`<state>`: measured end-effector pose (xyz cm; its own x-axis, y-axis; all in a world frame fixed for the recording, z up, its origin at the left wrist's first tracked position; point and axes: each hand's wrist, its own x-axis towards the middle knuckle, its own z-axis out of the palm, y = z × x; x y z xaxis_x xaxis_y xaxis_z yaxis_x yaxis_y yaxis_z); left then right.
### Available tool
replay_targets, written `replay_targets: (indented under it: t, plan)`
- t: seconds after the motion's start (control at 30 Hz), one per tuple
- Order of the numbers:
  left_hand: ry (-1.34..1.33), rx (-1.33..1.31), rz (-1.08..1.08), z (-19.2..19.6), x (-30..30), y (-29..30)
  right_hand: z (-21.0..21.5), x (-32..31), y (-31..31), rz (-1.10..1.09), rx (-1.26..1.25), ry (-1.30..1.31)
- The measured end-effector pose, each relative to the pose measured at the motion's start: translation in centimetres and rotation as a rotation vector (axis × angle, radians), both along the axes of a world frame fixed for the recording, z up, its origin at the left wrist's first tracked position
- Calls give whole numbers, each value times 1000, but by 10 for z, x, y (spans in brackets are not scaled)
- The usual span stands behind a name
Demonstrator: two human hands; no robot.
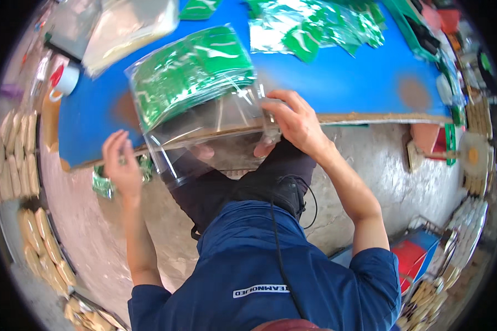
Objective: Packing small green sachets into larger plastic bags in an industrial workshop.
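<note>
A clear plastic bag [204, 83] stuffed with a stack of green printed packets lies on the blue table [342, 77], its open end hanging over the front edge. My right hand [292, 121] grips the right side of that open end at the table's edge. Lower left, just below the table edge, my left hand [121, 165] is raised with its fingers apart, holding nothing; a small green packet [102, 185] shows right behind it.
More green packets in clear film [315, 25] lie at the back of the table, with a white cup [66, 80] and a plastic-wrapped bundle [127, 27] at the back left. Trays of pale biscuits [16, 154] line the left side and also the right [477, 116].
</note>
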<state>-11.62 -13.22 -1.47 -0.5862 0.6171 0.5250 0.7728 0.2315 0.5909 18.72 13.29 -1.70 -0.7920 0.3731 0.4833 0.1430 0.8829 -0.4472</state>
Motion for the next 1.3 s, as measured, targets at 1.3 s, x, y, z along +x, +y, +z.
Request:
replay_targets:
  t: [1.3]
  plan:
    - [-699,452,-392,115,-57,79,119,-86,83,70,-550,376]
